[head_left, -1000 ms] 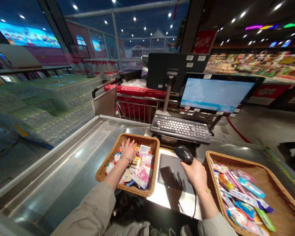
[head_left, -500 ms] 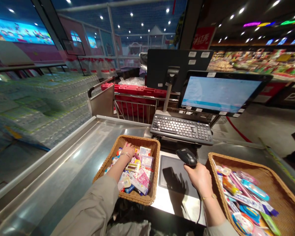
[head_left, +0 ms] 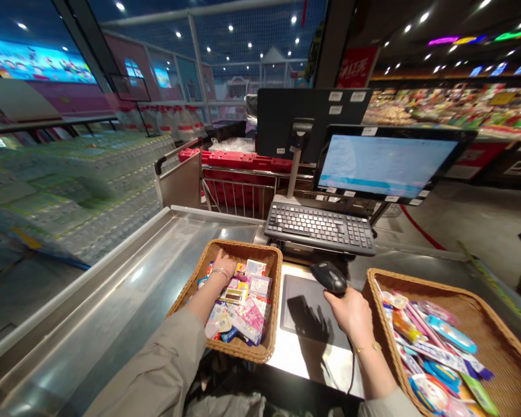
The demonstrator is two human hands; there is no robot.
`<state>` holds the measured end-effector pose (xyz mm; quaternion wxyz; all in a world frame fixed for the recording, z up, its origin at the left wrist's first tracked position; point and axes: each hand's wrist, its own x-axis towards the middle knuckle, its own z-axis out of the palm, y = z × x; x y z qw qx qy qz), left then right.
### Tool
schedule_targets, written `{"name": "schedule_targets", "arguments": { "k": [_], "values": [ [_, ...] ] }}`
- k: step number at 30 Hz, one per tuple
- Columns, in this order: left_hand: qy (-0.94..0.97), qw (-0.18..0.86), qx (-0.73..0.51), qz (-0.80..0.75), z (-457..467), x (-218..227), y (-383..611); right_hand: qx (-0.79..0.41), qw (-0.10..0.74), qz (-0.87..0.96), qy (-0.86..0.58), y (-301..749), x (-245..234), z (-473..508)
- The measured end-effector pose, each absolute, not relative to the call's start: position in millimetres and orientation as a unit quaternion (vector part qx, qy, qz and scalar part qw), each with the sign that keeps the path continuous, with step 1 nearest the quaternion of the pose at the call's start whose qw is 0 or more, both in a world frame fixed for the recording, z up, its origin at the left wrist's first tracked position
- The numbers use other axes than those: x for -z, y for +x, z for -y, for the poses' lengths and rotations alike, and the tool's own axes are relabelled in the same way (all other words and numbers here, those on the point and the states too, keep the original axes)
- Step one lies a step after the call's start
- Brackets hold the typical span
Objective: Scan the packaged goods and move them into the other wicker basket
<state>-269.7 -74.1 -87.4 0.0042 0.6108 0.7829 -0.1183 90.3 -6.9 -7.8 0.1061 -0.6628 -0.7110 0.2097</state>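
Observation:
My left hand [head_left: 224,264] reaches into the far end of a wicker basket [head_left: 276,301] full of small packaged goods [head_left: 248,310]. Its fingers look stretched out over the packs by the basket's back wall, with the tips partly hidden. Wrapped around the handle of a black handheld barcode scanner [head_left: 329,277], my right hand [head_left: 352,315] holds it above a grey flat pad [head_left: 293,301] in the counter. To the right of this hand stands a second wicker basket [head_left: 499,313], holding tubes, blister packs and other small goods [head_left: 443,347].
A black keyboard [head_left: 321,226] sits behind the pad, below a lit monitor [head_left: 384,165] and the back of another screen [head_left: 312,116]. The metal counter [head_left: 125,278] has a raised edge on the left. Beyond it are a trolley [head_left: 238,191] and stacked bottle packs [head_left: 69,185].
My left hand has shifted slightly toward the back left of the basket. The scanner in my right hand stays nearly where it was.

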Motion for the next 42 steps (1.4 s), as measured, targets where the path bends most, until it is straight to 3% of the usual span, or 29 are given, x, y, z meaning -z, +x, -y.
{"name": "schedule_targets", "arguments": {
  "k": [24,42],
  "values": [
    [0.608,-0.015,0.008,-0.794,116,13,-210,-0.225,0.146,0.729,-0.63,101,-8,25],
    [0.696,0.063,-0.164,-0.696,99,37,-159,-0.214,0.184,0.723,-0.631,118,-3,35]
  ]
}}
